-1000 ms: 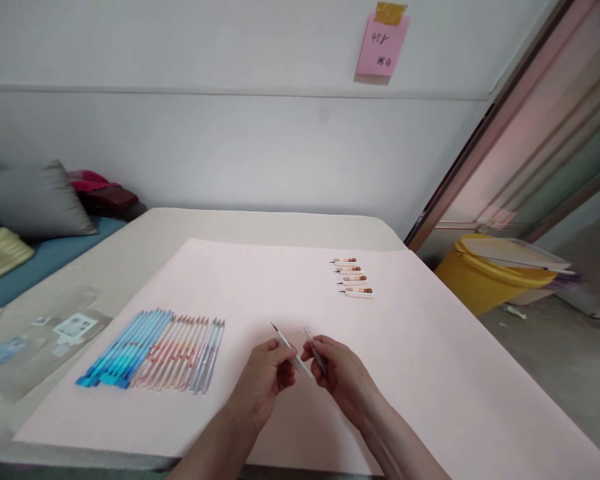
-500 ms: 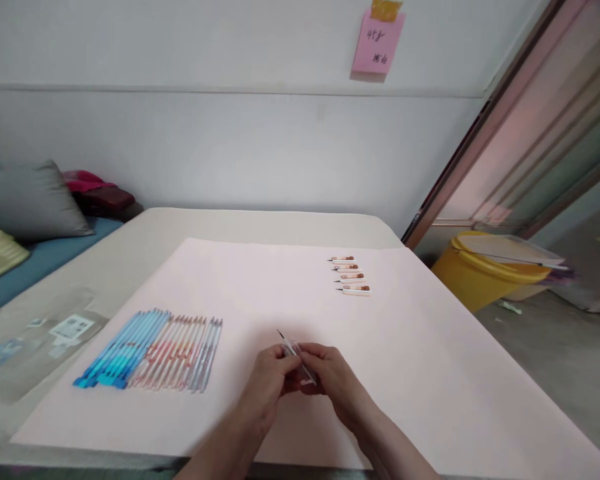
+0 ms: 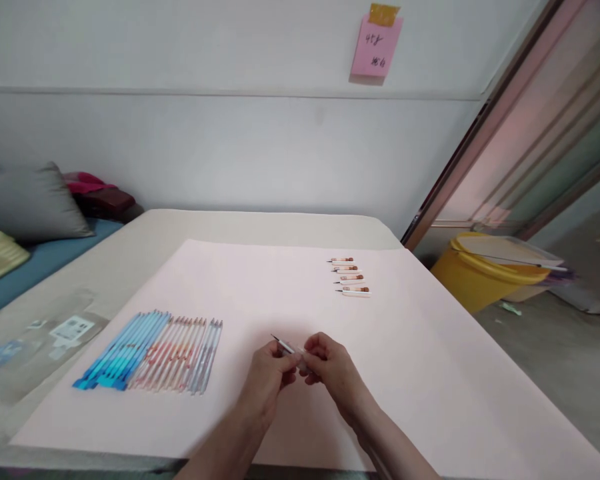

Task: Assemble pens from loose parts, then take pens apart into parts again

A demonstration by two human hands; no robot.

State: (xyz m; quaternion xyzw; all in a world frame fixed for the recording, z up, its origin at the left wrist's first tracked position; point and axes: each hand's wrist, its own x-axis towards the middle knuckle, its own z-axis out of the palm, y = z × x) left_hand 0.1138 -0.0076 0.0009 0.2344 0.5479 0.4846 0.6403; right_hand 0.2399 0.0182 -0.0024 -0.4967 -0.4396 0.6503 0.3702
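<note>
My left hand (image 3: 269, 375) is closed around a slim white pen refill (image 3: 285, 345) with a dark pointed tip, which points up and to the left. At the refill's lower right end, my right hand (image 3: 330, 367) pinches a small translucent pale piece (image 3: 303, 360); its kind is mostly hidden by the fingers. Both hands meet above the pale pink sheet (image 3: 280, 287). Ahead to the right lie several white refills with dark tips (image 3: 355, 293), each beside a small brown-and-cream printed piece (image 3: 353, 269).
Left of my hands lies a row of pens: blue ones (image 3: 130, 347), clear ones with red print (image 3: 177, 353), and greyish ones (image 3: 207, 353). Clear plastic packaging (image 3: 45, 343) rests at the table's left. A yellow bucket (image 3: 473, 280) stands beyond the right edge.
The refill's tip has swung left and lower, and the refill lies flatter. My right fingers have shifted slightly right and now pinch a pale piece at its end.
</note>
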